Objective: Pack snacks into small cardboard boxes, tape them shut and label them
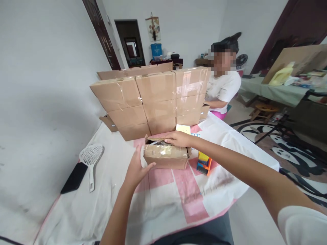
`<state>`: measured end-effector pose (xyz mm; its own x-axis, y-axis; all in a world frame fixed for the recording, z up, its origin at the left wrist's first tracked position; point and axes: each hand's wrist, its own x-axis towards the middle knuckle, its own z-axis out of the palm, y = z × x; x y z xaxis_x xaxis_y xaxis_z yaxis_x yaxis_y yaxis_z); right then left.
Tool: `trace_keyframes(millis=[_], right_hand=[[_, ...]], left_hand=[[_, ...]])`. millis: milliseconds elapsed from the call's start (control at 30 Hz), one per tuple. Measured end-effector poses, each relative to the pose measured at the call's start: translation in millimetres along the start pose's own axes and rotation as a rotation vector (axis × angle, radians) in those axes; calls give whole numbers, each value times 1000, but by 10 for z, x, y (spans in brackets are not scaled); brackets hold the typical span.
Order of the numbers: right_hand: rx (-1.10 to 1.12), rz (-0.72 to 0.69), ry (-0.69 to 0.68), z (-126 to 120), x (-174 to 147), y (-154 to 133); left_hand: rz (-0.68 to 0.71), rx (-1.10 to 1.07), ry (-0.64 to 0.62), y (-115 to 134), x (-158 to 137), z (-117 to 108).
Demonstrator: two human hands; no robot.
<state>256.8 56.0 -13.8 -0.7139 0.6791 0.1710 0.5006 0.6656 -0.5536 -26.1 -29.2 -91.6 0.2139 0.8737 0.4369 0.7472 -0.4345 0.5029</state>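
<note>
My left hand (pixel 135 169), fingers spread apart, is at the small carton (pixel 166 158), mid-tabletop (pixel 112 200), back from the near edge. My right hand (pixel 178 139) crosses its open top, grip unclear; beyond, taped boxes (pixel 159 105) tower toward the far edge.

It is bright here. Tape (pixel 166 150) on the small box (pixel 166 162) shines. 1 soft shadow darkens the left wall (pixel 48 68). Edges look stretched.

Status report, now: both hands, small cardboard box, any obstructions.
Left hand at left end of small box, right hand at its top opening. Box on tablecloth, top partly open. Taped cardboard wall close behind.
</note>
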Motion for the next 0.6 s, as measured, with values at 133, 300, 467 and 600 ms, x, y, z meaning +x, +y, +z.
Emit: trace_keyframes(millis=[133,300,467,600], right_hand=[[81,53,29,-70,70,64],[167,155,37,-144,144,162],[173,196,10,-168,203,278],[166,271,-40,-152,203,263]], left_hand=[[102,-97,-100,-62,95,27],[12,-297,-50,-43,241,121],[-13,-392,-74,-121,448,233],[67,-285,-60,-188,521,279]])
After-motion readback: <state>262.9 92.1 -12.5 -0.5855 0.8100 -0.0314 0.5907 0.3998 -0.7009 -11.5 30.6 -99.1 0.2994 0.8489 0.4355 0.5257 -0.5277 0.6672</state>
